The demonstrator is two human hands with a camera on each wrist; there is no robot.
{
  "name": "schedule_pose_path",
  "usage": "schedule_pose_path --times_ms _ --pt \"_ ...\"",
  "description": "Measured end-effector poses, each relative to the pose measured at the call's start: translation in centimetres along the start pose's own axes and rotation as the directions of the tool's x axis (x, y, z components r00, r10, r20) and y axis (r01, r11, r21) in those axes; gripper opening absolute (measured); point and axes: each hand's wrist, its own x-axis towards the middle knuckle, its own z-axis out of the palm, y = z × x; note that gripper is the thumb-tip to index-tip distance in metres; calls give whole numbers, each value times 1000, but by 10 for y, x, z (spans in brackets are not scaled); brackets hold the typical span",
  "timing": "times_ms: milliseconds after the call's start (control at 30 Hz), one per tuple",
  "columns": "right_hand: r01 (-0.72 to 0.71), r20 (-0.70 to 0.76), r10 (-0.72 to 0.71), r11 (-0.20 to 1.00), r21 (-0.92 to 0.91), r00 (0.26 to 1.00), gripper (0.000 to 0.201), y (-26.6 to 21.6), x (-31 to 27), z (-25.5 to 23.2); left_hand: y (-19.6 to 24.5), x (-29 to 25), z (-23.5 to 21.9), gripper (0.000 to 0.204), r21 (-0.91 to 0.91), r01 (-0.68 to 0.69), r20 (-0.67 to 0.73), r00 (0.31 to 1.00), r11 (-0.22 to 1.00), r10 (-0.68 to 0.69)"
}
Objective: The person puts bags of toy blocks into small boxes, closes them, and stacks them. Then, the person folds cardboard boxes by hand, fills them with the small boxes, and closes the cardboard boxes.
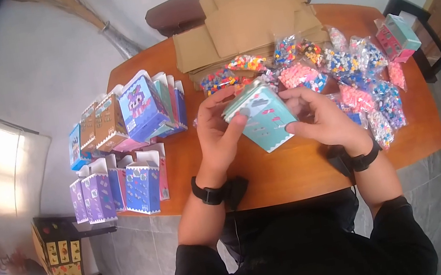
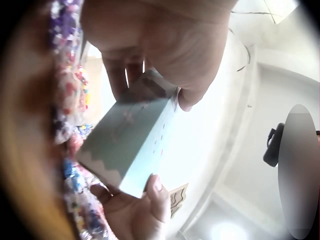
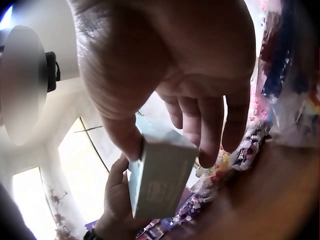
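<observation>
A pale teal cardboard box (image 1: 269,123) with a printed front is held between both hands over the table. On its left side, the left hand (image 1: 219,135) grips it near the upper end, thumb on the printed face. The right hand (image 1: 320,121) holds the opposite side, its thumb at the edge of that face. Seen from the left wrist, the teal box (image 2: 132,130) is tilted, with a scalloped pale band at its lower end. In the right wrist view a plain narrow side of the box (image 3: 162,175) faces the camera, and the right thumb presses its edge.
Small printed boxes in purple (image 1: 97,193), blue (image 1: 143,188) and brown (image 1: 109,123) stand at the left. Bags of colourful beads (image 1: 357,97) cover the right side. Flat brown cardboard (image 1: 248,22) is stacked at the back. A pink-and-teal box (image 1: 399,37) sits far right.
</observation>
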Motion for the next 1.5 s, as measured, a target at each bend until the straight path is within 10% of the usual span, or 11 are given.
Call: schedule_pose_path --times_ms 267,733,933,1200,1500 --pt "58 -149 27 841 538 988 33 22 11 -9 -11 8 0 75 32 -88 -20 996 996 89" --pt "9 -158 60 915 403 986 38 16 9 -10 6 -3 0 86 273 63 256 957 960 -136" --pt "-20 -113 81 886 462 990 38 6 6 -19 4 0 12 100 76 -90 208 975 993 73" --pt "273 -374 -25 730 626 927 30 -28 -17 -61 9 -3 11 92 216 10 185 981 976 -51" --pt "328 -660 -2 869 370 751 44 -8 -116 -196 4 -5 4 70 296 5 194 979 955 -66"
